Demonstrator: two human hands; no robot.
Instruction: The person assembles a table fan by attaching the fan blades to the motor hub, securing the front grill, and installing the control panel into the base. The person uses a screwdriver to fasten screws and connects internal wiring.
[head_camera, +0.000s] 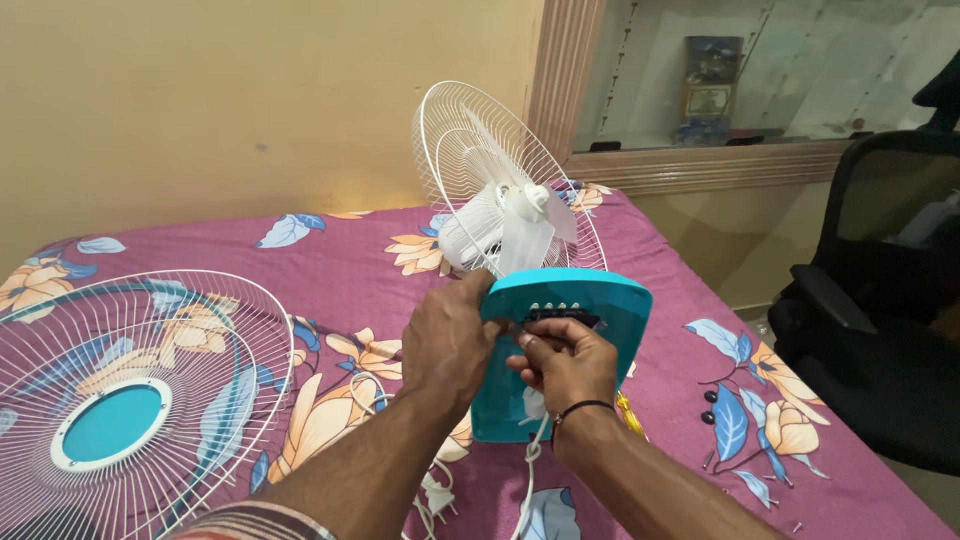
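Left hand (450, 335): closed around the upper edge of the teal fan base (600, 310), steadying it on the bed (340, 260).
Right hand (562, 362): fingers pinched at the base's dark switch panel (562, 314).
Done: front grille (120, 400) already off, lying left; screws (712, 405) out.
Left: rear grille (470, 150) and blades (525, 225) still mounted.

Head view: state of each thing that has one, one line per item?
Fan base: teal, tipped up, gripped by both hands.
Left hand: clasps the base's edge.
Right hand: fingers at the button row.
Rear grille: fitted, upright.
Front grille: detached, flat on the bedsheet.
Screws: loose on the bedsheet.
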